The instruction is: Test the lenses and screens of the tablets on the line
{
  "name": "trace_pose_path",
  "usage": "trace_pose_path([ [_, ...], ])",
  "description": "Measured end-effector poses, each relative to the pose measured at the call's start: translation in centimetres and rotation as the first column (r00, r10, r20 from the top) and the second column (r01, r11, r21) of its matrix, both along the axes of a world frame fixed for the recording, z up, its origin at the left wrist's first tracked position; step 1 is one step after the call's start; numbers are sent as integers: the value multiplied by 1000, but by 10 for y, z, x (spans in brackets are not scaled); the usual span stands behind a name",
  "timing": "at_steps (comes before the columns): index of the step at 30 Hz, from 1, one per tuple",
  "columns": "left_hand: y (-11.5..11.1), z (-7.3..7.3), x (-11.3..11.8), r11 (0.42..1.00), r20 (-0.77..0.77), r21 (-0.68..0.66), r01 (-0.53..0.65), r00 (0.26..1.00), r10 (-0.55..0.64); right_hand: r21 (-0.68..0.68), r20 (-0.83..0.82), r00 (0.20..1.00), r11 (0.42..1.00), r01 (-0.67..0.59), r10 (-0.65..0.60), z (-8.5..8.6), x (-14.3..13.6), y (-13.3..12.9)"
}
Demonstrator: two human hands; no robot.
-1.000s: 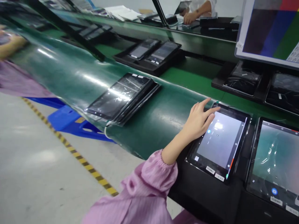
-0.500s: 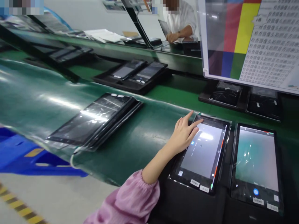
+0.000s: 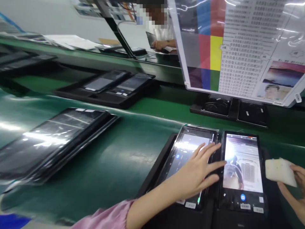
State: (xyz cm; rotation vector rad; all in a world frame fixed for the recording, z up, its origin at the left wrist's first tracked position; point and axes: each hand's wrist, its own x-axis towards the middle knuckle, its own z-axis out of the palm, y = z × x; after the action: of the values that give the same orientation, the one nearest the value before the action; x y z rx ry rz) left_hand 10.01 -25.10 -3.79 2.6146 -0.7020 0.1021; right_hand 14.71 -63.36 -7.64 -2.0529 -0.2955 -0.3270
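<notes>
Black tray (image 3: pixel 209 218) holds two glossy tablets (image 3: pixel 243 171), screens lit. Left hand (image 3: pixel 199 171) splays, released, over the left one; right hand (image 3: pixel 296 202) pinches a chunky white block (image 3: pixel 278 171).

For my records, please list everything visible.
Lit tablets: two, black, front right
Stacked tablets: count unclear, black, left
Background tablets: at least six, black, farther back
Trays: several, black, under some tablets
Chart: one, multicoloured, upper right
Papers: several, white, upper left
Bench: one, green, foreground
Co-worker: one, white clothing, back
Block: one, white, right
Blue object: one, blue, bottom left
Sleeve: one, pink, bottom
Left grip: one, bare, over lit tablets
Right grip: one, bare, holding block
</notes>
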Motion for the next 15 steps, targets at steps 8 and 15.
trace_pose_path([
  [8, -37, 2, -7, 976, -56, 23, 216, 975, -214, -31, 27, 994, 994, -109, 110, -7, 15, 17],
  [15, -42, -5, -5, 974, -17, -14, 225, 974, -225, -44, 83, 985, 988, -145, 148, -1, 17, 34],
])
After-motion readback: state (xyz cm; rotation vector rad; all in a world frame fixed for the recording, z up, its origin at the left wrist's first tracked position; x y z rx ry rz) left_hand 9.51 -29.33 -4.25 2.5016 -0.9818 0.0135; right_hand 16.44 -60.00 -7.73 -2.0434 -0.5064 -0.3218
